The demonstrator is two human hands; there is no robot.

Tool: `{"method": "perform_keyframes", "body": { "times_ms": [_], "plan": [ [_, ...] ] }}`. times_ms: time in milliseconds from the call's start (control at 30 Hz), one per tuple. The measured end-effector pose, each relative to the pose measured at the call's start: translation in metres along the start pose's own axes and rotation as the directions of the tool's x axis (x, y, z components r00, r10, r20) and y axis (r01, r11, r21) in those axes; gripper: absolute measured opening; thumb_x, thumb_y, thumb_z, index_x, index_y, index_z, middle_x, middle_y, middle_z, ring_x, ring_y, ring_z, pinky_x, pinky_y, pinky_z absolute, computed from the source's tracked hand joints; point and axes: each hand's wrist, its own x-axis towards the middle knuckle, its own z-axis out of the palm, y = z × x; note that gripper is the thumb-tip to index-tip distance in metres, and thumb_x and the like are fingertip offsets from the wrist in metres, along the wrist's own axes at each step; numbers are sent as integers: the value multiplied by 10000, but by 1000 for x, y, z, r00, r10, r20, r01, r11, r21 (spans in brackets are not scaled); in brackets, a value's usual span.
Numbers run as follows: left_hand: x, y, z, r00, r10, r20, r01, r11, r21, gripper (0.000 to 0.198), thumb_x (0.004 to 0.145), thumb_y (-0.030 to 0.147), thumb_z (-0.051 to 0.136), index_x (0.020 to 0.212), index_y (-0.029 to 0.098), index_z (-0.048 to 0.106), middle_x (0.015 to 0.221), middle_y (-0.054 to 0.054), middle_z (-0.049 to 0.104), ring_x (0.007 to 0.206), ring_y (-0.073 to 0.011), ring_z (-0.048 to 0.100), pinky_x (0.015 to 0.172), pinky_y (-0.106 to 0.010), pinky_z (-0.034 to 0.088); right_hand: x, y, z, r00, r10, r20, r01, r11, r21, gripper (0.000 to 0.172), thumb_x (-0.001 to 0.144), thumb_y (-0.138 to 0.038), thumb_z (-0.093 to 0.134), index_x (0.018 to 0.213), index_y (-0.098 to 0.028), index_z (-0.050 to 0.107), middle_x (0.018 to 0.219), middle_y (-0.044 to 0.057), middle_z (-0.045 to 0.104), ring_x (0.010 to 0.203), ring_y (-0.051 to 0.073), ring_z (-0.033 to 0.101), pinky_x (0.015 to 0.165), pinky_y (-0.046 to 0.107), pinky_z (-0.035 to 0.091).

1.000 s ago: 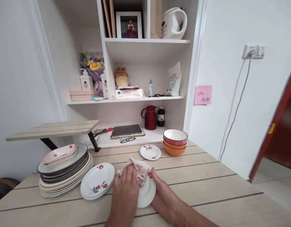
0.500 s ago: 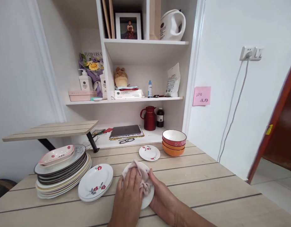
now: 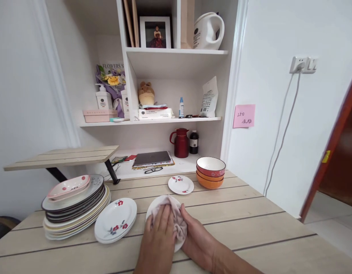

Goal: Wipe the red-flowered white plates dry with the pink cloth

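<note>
A small white plate lies on the wooden table in front of me. My left hand presses a pale pink cloth flat onto it, fingers stretched over the cloth. My right hand grips the plate's right rim, thumb on top beside the cloth. Most of the plate is hidden under cloth and hands.
Left of the plate lies a stack of white flowered plates, then a tall pile of mixed plates topped by a pink dish. Behind sit a small flowered saucer and stacked red and orange bowls. Shelves stand at the back.
The cloth has slid to the right and toward me across the plate under my left hand. My right hand stays on the rim.
</note>
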Motion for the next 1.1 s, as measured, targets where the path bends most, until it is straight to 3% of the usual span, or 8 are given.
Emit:
{"method": "perform_keyframes", "body": {
  "times_ms": [233,333,400,500,633,767,967,1100],
  "plan": [
    [3,-15,-7,969,-220,113,210,973,92,286,884,158,441,1056,131,669,1067,-106,686,980,-252,590,850,-443,379,5,1,-2,993,-32,115,29,999,33,526,923,-532,437,1207,-129,622,1085,109,721,991,216,641,918,351,437],
    [-3,-7,-1,988,-141,57,141,990,5,242,885,176,451,916,156,691,951,-80,702,888,-231,600,810,-414,383,5,-1,-5,993,-31,118,25,998,51,554,910,-563,434,1167,-117,640,1051,120,727,972,232,649,900,369,450],
    [-6,2,6,999,21,-46,-25,997,-75,240,888,186,449,898,180,689,965,-60,709,903,-213,594,839,-397,378,4,-2,-8,996,10,87,-14,999,40,573,893,-586,449,1124,-105,658,1017,130,731,945,235,660,874,360,461],
    [-5,10,12,971,120,-207,-145,983,-111,267,907,192,421,941,208,686,1046,-26,711,1018,-187,573,924,-373,356,4,0,-11,997,82,-1,-82,997,-8,597,862,-623,476,1044,-96,689,947,137,740,898,230,673,821,326,474],
    [1,2,6,997,30,-70,-28,999,36,346,914,200,381,1140,180,642,1226,-41,655,1144,-195,525,949,-382,350,5,2,-9,998,17,62,-14,999,-42,552,883,-584,474,1096,-119,683,1014,119,735,948,213,657,867,306,450],
    [0,-11,4,998,-64,-20,66,988,141,340,898,203,405,1128,161,653,1218,-74,660,1126,-232,539,921,-416,363,7,3,-5,989,-23,149,32,998,-57,533,878,-582,478,1143,-160,668,1061,111,726,981,242,641,914,375,433],
    [-7,-4,13,984,136,-118,-134,991,22,318,900,165,395,1024,187,688,1110,-43,702,1078,-208,556,939,-393,356,10,0,-13,990,15,139,-13,1000,-14,569,878,-603,457,1058,-116,690,997,138,733,971,256,647,894,388,450],
    [-5,-2,3,958,282,-54,-281,959,29,337,924,171,374,1085,205,669,1184,-15,674,1142,-186,526,976,-365,337,7,-1,-10,994,78,81,-78,997,-10,599,885,-615,432,1009,-92,697,946,145,742,970,258,655,901,391,449]
  ]
}}
